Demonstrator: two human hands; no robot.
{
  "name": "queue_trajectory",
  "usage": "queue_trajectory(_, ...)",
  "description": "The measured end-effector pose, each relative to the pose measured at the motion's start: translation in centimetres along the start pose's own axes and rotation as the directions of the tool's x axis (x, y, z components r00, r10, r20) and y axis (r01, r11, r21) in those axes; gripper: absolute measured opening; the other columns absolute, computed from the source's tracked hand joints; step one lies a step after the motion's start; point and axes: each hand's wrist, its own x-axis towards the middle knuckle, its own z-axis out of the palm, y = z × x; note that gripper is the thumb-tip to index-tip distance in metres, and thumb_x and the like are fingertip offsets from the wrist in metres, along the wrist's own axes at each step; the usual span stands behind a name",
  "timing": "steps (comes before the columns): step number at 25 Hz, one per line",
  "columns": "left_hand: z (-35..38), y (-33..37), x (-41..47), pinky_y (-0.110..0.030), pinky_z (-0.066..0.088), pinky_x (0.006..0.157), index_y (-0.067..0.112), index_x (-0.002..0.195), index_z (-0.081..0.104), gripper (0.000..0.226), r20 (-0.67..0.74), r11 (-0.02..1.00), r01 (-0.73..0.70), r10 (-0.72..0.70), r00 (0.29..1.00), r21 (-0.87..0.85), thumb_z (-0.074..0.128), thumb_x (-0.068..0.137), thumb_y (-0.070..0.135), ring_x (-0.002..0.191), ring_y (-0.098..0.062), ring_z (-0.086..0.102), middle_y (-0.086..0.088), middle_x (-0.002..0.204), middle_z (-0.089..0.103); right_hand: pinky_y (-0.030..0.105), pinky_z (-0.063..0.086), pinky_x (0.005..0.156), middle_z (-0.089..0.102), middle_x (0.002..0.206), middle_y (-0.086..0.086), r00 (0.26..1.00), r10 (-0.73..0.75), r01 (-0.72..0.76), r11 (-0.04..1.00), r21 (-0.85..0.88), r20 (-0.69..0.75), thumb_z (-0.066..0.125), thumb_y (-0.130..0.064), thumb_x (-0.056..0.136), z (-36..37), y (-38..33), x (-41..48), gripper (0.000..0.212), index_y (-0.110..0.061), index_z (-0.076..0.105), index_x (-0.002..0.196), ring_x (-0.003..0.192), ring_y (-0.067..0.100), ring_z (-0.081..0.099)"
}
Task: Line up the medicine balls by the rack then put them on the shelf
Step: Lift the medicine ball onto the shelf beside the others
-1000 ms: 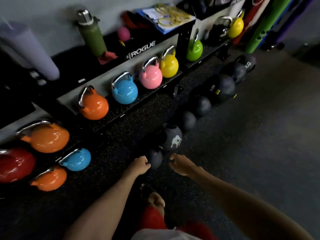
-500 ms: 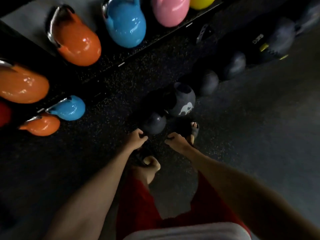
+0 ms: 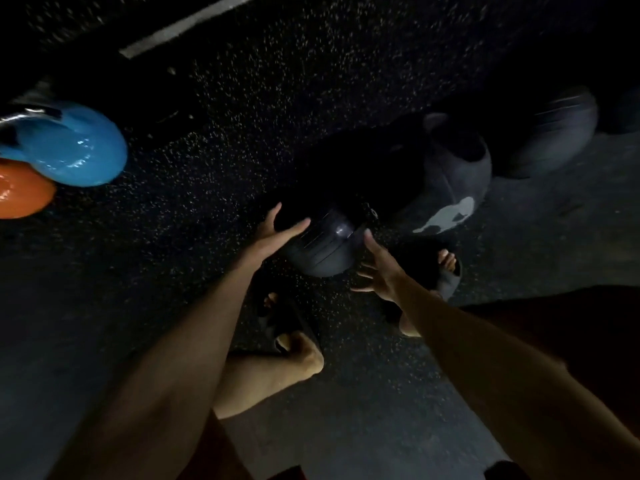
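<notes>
Hands (image 3: 277,233) (image 3: 377,268) closer; three balls (image 3: 322,247) (image 3: 457,181) (image 3: 554,133), two kettlebells (image 3: 72,147) (image 3: 20,188)

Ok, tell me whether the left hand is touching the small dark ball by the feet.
Touching. The head view shows the left hand with straight fingers laid on the small dark ball, no gap between.

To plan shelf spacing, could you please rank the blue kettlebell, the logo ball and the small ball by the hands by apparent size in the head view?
1. The logo ball and the blue kettlebell look alike; the frame edge crops the kettlebell, so unranked.
2. The small ball, its top in shadow.
</notes>
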Motion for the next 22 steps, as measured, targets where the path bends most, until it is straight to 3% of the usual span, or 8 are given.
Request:
queue_trajectory(2,-0.1,-0.4,3.4,-0.061,0.023,0.116,0.049,0.156,0.011,0.103,0.045,0.997,0.017,-0.014,0.999,-0.074,0.071,0.074,0.071,0.153,-0.024,0.016,0.008,0.168,0.008,0.064,0.049,0.095,0.043,0.153,0.01,0.999,0.017,-0.02,0.997,0.075,0.047,0.068,-0.086,0.062,-0.4,-0.9,3.7,0.112,-0.025,0.039,0.151,0.135,0.037,0.046)
queue_trajectory(5,0.1,-1.0,7.3,-0.074,0.022,0.111,0.062,0.149,0.012,0.119,0.14,0.969,0.074,-0.041,0.989,-0.237,0.081,0.053,0.078,0.152,-0.023,0.019,0.012,0.165,0.019,0.063,0.05,0.093,0.058,0.135,0.004,0.996,0.01,-0.024,0.988,0.15,0.093,0.074,-0.077,0.064,-0.2,-1.9,7.1,0.089,-0.024,0.056,0.133,0.123,0.032,0.055)
queue_trajectory(8,0.1,-1.4,8.9,-0.072,0.033,0.107,0.059,0.147,0.02,0.118,0.142,0.949,0.087,-0.045,0.989,-0.304,0.086,0.05,0.074,0.144,-0.022,0.035,0.01,0.157,0.036,0.068,0.047,0.095,0.056,0.137,0.001,0.997,0.022,-0.035,0.986,0.162,0.08,0.08,-0.072,0.061,0.5,-1.9,8.8,0.098,-0.029,0.049,0.142,0.129,0.033,0.05)
queue_trajectory(11,0.0,-1.4,6.8,-0.068,0.033,0.109,0.062,0.141,0.029,0.108,0.118,0.938,0.07,-0.031,0.992,-0.34,0.087,0.05,0.072,0.141,-0.021,0.038,0.011,0.154,0.041,0.059,0.057,0.072,0.051,0.149,0.0,0.998,0.019,-0.029,0.985,0.172,0.055,0.086,-0.072,0.055,0.9,-1.4,7.0,0.107,-0.036,0.043,0.147,0.128,0.031,0.053)
queue_trajectory(13,-0.3,-1.2,3.5,-0.067,0.035,0.108,0.06,0.142,0.03,0.107,0.113,0.924,0.064,-0.022,0.993,-0.378,0.087,0.052,0.071,0.139,-0.02,0.039,0.012,0.152,0.043,0.056,0.058,0.065,0.052,0.148,-0.002,0.999,0.005,-0.011,0.988,0.154,0.038,0.085,-0.074,0.056,1.0,-1.3,4.2,0.103,-0.039,0.046,0.144,0.127,0.03,0.054)
queue_trajectory(18,-3.1,1.3,-10.8,-0.067,0.035,0.108,0.046,0.147,0.041,0.106,0.141,0.895,0.126,-0.071,0.987,-0.429,0.082,0.054,0.077,0.142,-0.024,0.04,0.009,0.152,0.045,0.054,0.056,0.081,0.052,0.143,-0.008,0.997,-0.075,0.076,0.997,0.024,-0.027,0.07,-0.074,0.073,4.0,-3.3,-11.9,0.086,-0.038,0.044,0.147,0.128,0.024,0.051)
queue_trajectory(22,-6.5,5.0,-24.5,-0.067,0.034,0.108,0.046,0.144,0.045,0.087,0.117,0.869,0.093,-0.041,0.992,-0.486,0.072,0.067,0.076,0.144,-0.026,0.035,0.008,0.154,0.042,0.055,0.048,0.106,0.046,0.153,-0.005,0.969,-0.245,0.241,0.966,-0.095,-0.022,0.068,-0.08,0.071,6.7,-4.2,-25.2,0.104,-0.031,0.031,0.155,0.132,0.02,0.051)
